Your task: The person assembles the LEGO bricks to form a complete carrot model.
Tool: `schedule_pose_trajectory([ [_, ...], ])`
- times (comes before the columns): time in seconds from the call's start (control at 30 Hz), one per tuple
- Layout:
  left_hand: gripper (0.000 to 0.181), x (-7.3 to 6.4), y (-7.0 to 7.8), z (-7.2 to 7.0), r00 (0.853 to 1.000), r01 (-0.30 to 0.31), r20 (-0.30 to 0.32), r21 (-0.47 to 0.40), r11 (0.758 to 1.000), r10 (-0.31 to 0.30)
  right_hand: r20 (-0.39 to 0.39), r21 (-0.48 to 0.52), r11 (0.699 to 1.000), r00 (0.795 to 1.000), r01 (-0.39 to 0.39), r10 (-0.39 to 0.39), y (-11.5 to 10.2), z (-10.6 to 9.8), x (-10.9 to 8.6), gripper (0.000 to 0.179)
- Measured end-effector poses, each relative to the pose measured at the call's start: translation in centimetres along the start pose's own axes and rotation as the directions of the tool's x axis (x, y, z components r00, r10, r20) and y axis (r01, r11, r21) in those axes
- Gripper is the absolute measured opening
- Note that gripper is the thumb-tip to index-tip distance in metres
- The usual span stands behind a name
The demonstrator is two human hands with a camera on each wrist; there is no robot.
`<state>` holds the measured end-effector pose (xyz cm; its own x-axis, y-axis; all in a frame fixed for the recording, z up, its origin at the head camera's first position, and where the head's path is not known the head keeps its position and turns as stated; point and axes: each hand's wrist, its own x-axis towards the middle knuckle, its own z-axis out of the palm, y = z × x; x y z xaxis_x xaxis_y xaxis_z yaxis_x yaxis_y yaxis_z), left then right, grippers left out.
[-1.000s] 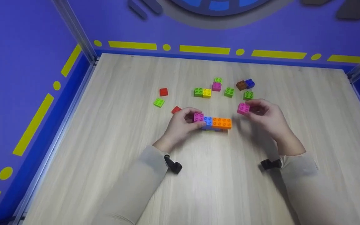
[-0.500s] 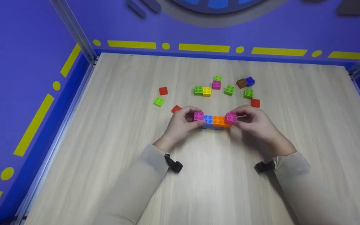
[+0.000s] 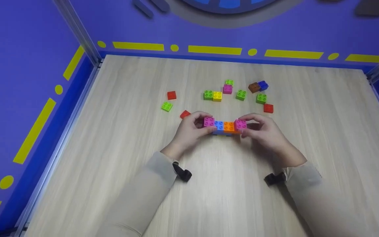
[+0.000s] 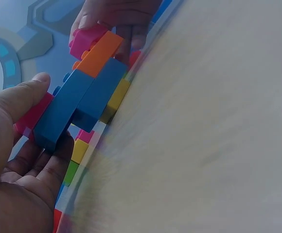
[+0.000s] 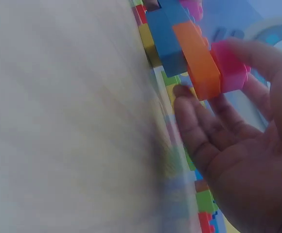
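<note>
A small toy-brick structure sits between both hands. Its base is a yellow brick (image 4: pixel 115 101), with a lower blue brick (image 4: pixel 102 94) on it. Across the top, an upper blue brick (image 3: pixel 218 126) meets an orange brick (image 3: pixel 229 127). The left hand (image 3: pixel 189 133) grips the structure's left end, its thumb at a pink brick (image 3: pixel 209 121) that stands on the blue one. At the other end, the right hand (image 3: pixel 264 131) pinches a second pink brick (image 3: pixel 240 124) at the top of the orange brick's right end. Right fingers (image 5: pixel 194 116) extend beneath the orange brick.
Behind the hands lie loose bricks: a green brick (image 3: pixel 208 95) beside a yellow one (image 3: pixel 217 96), a brown brick (image 3: pixel 254 87) against a dark blue one (image 3: pixel 263 85), and several others. Red plates (image 3: pixel 171 95) lie around. Blue walls (image 3: pixel 209 33) bound the wooden table (image 3: pixel 127 98).
The right hand has carried its pink brick leftward from beside the structure onto the orange brick's right end, uncovering a red plate. The left hand has kept its grip in place.
</note>
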<state>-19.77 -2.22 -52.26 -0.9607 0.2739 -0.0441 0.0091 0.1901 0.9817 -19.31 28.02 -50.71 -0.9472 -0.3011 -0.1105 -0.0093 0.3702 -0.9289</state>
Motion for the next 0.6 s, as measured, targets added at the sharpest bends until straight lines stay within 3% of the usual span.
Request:
schedule_pose_trajectory([
  [0.43, 0.047, 0.1, -0.04, -0.02, 1.0, -0.016, 0.008, -0.008, 1.0, 0.016, -0.094, 0.052, 0.998, 0.995, -0.019, 0.024, 0.14, 0.83, -0.26, 0.037],
  [0.6, 0.047, 0.06, 0.04, -0.05, 1.0, -0.008, 0.005, 0.002, 1.0, 0.008, -0.09, 0.04, 0.998, 0.994, -0.057, 0.06, -0.04, 0.77, -0.14, 0.038],
])
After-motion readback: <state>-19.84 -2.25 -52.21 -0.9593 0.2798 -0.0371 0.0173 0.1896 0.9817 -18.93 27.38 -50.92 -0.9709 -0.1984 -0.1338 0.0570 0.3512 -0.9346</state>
